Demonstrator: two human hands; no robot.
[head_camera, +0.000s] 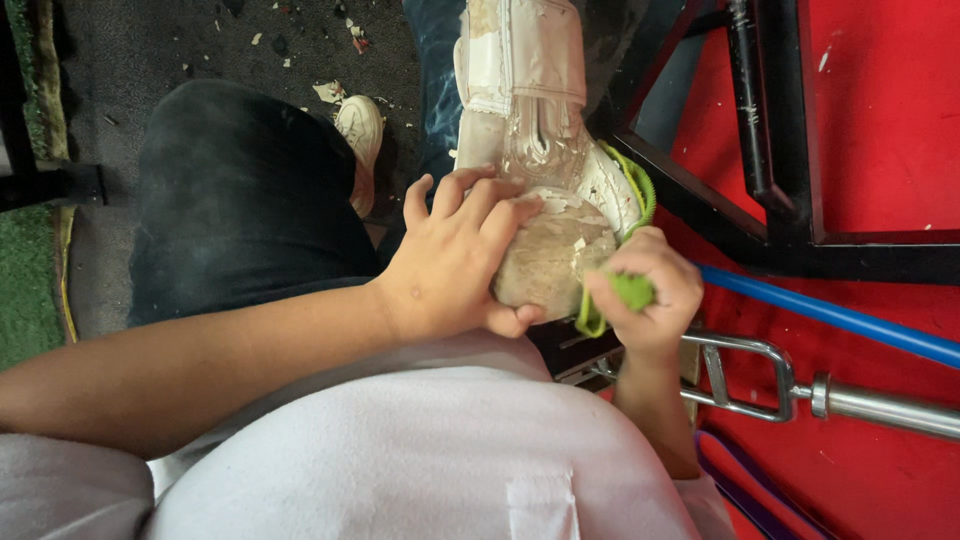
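A worn white boxing glove (535, 150) lies across the person's lap, its padded fist end toward the body and its cuff running up to twelve o'clock. The left hand (455, 262) lies spread over the fist end from nine o'clock, fingers flat on the padding and thumb tucked under the near edge — a loose, open-handed steadying hold, not a clamp. The right hand (650, 295) sits at three o'clock of the glove, its grip closed tight around a bright green cloth (630, 290) pressed against the glove's side; a green edge also shows along the glove at two o'clock.

The glove looks soft and springy, bulky but probably light, with a stiffer cuff. Its skin is cracked and peeling, flaking to a dull tan patch on the fist, so the surface is likely fragile and would shed under hard rubbing. The firm cuff or the thick padding seems the safest place to hold it.

Flakes litter the dark floor (150, 40) at eleven o'clock. A blue pole (830, 315) and a chrome barbell bar (880, 405) lie on the red mat (880, 120) at four o'clock.
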